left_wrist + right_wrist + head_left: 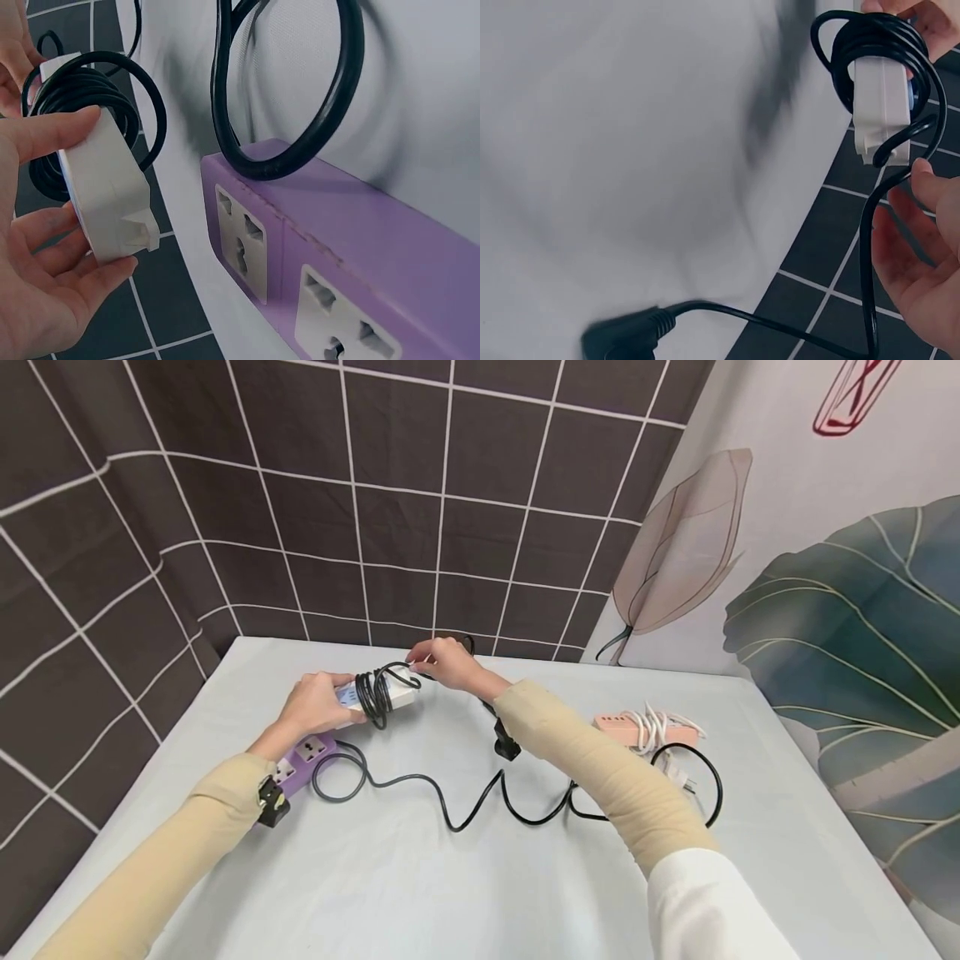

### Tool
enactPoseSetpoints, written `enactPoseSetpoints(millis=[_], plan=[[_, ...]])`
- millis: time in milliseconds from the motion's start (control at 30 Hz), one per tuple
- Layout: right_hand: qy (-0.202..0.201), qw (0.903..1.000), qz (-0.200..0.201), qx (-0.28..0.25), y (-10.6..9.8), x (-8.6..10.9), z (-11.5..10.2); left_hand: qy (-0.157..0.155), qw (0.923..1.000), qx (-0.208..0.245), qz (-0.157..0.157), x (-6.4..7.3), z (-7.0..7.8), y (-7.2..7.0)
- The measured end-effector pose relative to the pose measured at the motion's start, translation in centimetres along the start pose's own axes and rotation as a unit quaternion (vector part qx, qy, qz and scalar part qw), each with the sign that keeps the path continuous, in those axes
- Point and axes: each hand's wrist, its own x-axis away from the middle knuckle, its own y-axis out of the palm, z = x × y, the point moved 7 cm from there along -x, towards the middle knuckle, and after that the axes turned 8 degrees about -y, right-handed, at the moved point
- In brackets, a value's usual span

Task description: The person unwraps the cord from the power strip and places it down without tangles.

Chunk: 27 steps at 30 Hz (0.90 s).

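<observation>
clamped between thumb and fingers of the left hand (313,703) is one end of a white power strip (403,695), with light blue on its socket face. black cord (372,695) circles the strip's middle in several stacked turns. at the other end, the right hand (447,662) pinches a length of that cord between thumb and fingertips. the strip is held over the far left part of the pale table (375,893), in front of a dark gridded curtain (401,527). a black plug (619,337) shows in the right wrist view, apart from the right hand.

near the left wrist lies a purple power strip (405,225); its dark lead (456,829) makes a loop beside it, then wanders rightward across the table. beyond the right forearm lies a peach power strip (617,728) wrapped in white cord (649,727), a white plug (677,772) just beside it.
</observation>
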Motion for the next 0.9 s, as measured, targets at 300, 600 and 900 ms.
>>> enactPoseSetpoints(millis=[300, 600, 900], plan=[[0.007, 0.9996, 0.012, -0.024, 0.32, -0.11, 0.05, 0.001, 1.0000, -0.003, -0.003, 0.03, 0.13, 0.41], [-0.009, 0.9994, 0.023, -0.023, 0.73, -0.35, -0.34, 0.004, 1.0000, -0.004, -0.002, 0.18, 0.17, 0.49], [-0.006, 0.9989, 0.044, -0.014, 0.26, -0.18, -0.84, 0.000, 1.0000, -0.006, -0.004, 0.20, 0.02, 0.55]])
